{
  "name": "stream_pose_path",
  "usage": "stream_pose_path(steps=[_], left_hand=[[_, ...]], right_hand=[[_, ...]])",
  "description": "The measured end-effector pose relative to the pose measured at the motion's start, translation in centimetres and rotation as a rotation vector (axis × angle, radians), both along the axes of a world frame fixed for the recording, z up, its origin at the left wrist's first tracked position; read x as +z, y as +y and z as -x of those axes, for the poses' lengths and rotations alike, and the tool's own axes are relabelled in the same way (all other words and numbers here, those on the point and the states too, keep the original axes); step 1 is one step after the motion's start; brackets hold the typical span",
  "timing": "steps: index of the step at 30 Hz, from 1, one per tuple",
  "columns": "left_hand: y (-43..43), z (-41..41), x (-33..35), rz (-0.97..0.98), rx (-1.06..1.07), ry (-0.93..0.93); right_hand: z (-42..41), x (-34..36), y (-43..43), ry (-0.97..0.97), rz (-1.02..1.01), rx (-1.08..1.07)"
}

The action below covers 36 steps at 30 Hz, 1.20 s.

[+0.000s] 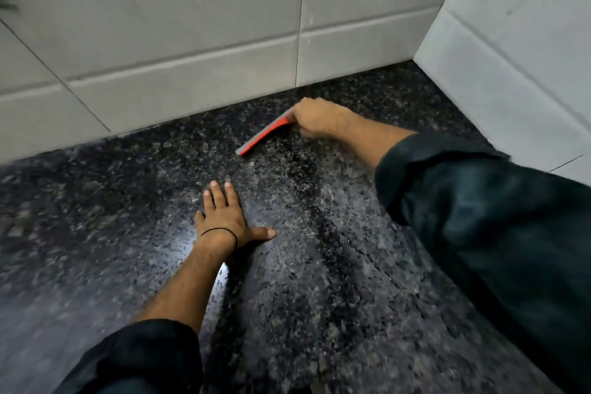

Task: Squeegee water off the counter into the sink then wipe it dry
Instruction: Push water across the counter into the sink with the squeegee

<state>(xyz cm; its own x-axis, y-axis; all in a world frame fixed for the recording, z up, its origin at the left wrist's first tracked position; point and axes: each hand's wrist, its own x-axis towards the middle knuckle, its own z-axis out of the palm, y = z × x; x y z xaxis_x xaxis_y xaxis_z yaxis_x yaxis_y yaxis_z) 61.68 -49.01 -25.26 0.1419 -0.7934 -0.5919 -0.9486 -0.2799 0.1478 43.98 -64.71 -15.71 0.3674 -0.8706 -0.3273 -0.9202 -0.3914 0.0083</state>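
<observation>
Surface: your head view looks down on a dark speckled stone surface [335, 297] that runs back into a corner.
Walls: pale grey tiles [192, 25] stand along the back edge, and a lighter tiled side wall [511, 57] closes the corner on your right.
Wet patch: a glossy sheen with small droplets [188, 248] lies just beside your left wrist, and a darker streak [323, 221] runs across the stone between your two arms.
Squeegee: the red squeegee [262, 137] sits far back near the rear wall. It is tilted, with its lower end at the stone, though blur hides whether the edge lies flat.
Right hand: your right hand [315, 118] is reached out to the back. Its fingers are curled round the squeegee's upper end and grip it.
Left hand: your left hand [228, 217] lies flat on the surface, palm down. The fingers are straight and point away from you, the thumb is spread to the right, and it holds nothing.
Wrist band: a thin black band [224, 231] circles your left wrist.
Sleeves: dark sleeves [479, 233] cover both forearms and are pushed up from the wrists.
</observation>
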Motion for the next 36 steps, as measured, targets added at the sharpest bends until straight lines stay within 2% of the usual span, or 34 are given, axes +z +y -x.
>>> stream_pose_path(steps=[6, 13, 17, 19, 23, 30, 33, 36], left_hand=[[0.9, 0.0, 1.1, 0.038, -0.006, 0.004], [5.5, 2.4, 1.8, 0.305, -0.060, 0.119], [9.9, 4.5, 1.3, 0.285, -0.110, 0.171], [11.6, 5.0, 1.3, 0.275, -0.123, 0.172], [12.9, 3.5, 1.5, 0.194, -0.089, 0.133], [12.7, -1.0, 1.9, -0.017, 0.060, 0.015], [13.8, -2.1, 1.0, -0.007, 0.113, -0.027], [14.6, -2.3, -0.1, 0.083, 0.148, -0.019]], right_hand=[[9.1, -0.8, 8.8, 0.102, -0.146, 0.060], [18.8, 2.2, 21.8, 0.286, -0.189, 0.014], [20.7, 5.4, 26.0, 0.384, -0.255, 0.021], [21.0, 6.0, 26.7, 0.353, -0.227, -0.012], [18.9, 5.7, 26.2, 0.189, -0.083, -0.033], [7.8, 2.7, 19.1, -0.036, 0.039, -0.001], [1.5, 1.6, 16.0, -0.087, 0.074, 0.071], [-4.1, 0.8, 13.7, -0.093, 0.110, 0.127]])
